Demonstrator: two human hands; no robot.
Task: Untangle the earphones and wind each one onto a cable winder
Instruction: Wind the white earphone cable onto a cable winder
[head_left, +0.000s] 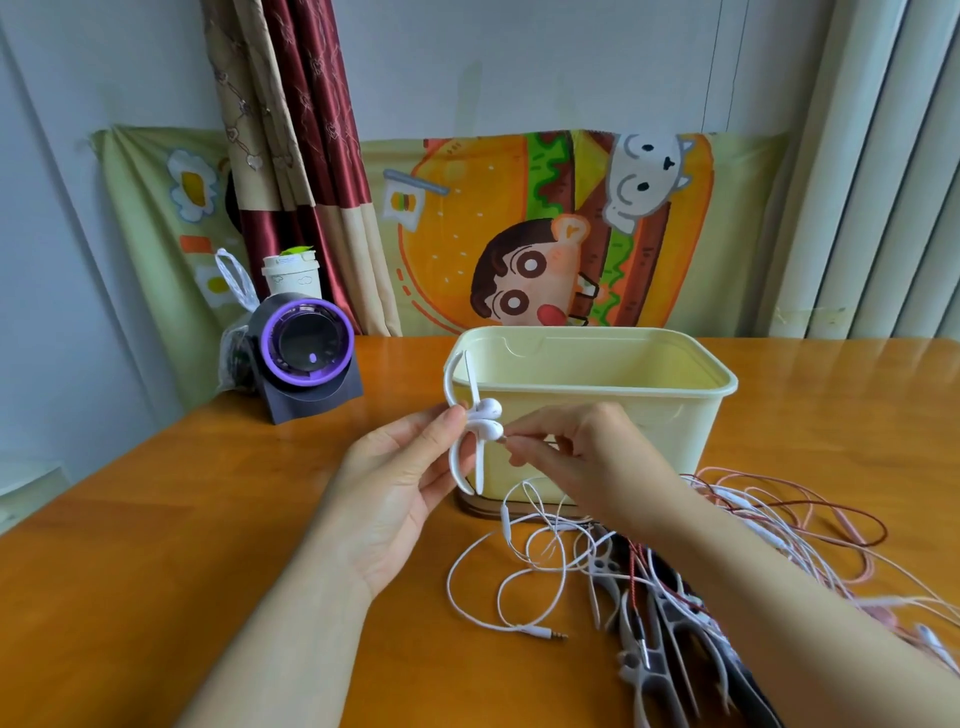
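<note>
My left hand (400, 483) grips a white cable winder (460, 415) upright in front of the cream bin. Two white earbuds (488, 420) sit against the winder's middle. My right hand (566, 449) pinches the earbuds' cable right beside them. That white earphone cable (511, 587) hangs down and lies in loose loops on the table, ending in a jack plug (550, 634). To the right lies a tangle of white, pink and dark red earphone cables (789, 525). More white and black winders (649, 639) lie under my right forearm.
A cream plastic bin (691, 410) stands open on the orange wooden table (156, 545). A black and purple device (306, 353), a paper cup (291, 275) and a plastic bag (234, 332) stand at the back left. A cartoon cloth and curtains hang behind.
</note>
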